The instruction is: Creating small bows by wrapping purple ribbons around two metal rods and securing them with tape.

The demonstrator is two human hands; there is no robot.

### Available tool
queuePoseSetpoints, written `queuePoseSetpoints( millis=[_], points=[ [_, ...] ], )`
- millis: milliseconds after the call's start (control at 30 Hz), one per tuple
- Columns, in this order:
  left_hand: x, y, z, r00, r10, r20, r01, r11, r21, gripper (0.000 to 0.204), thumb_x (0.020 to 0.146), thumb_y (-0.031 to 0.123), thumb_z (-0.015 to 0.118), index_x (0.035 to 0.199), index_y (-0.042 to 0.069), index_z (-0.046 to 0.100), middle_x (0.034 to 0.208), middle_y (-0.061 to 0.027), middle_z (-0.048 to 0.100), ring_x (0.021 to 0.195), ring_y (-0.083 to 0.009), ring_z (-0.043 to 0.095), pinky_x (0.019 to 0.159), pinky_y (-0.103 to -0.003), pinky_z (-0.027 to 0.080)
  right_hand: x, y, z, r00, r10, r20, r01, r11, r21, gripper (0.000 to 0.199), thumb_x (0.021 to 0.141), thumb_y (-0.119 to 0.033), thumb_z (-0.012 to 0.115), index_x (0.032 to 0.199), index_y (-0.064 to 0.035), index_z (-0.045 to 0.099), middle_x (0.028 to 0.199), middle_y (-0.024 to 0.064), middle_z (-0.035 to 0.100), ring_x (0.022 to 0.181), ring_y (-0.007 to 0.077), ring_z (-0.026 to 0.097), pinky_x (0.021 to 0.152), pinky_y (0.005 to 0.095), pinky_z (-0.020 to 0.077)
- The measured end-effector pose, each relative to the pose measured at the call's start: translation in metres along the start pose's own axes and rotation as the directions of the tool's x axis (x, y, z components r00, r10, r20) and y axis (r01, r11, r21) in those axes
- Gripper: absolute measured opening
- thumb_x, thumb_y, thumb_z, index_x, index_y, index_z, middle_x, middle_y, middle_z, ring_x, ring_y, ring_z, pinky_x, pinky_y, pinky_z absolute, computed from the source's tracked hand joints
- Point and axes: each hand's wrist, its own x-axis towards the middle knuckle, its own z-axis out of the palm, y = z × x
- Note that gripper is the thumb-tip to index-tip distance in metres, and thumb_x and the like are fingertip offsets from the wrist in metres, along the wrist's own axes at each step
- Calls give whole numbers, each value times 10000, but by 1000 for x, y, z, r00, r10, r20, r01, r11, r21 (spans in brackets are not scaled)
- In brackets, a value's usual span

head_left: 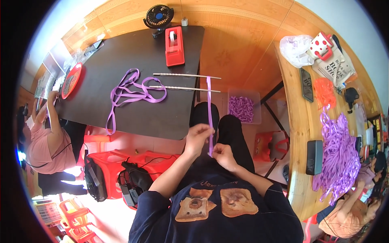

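A flat purple ribbon (210, 107) hangs over two thin twisted metal rods (184, 88) that jut past the right edge of the black table (162, 117). From the rods it runs down toward my lap. My left hand (197, 138) pinches the ribbon between thumb and fingers partway down. Just below and to the right, my right hand (225, 157) has its fingertips closed on the ribbon's lower end. More of the same ribbon lies in loose loops (141, 96) on the tabletop, left of the rods.
A red tape dispenser (174, 46) and a small black fan (159, 17) stand at the table's far end. Below the rods sits a clear bin (257, 117) of small purple pieces. A wooden table (292, 162) at right bears a purple ribbon heap (335, 158). People sit on both sides.
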Motion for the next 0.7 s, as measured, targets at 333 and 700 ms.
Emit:
queuePoseSetpoints(
  millis=[333,700],
  points=[
    [89,40,86,988,11,152,61,885,-461,88,909,100,621,871,22,630,818,-70,659,700,-158,628,624,-246,497,-3,28,-100,758,-323,-566,-128,778,-615,98,708,-68,691,704,-23,605,602,144,595,534,286,590,503,393,437],
    [73,36,77,783,-229,579,384,909,-160,117,919,112,588,852,16,598,766,-64,596,711,-157,574,647,-246,430,-22,124,-170,746,139,-651,-216,976,-39,200,711,-17,758,888,-23,665,794,36,646,778,153,624,705,324,505]
  ],
)
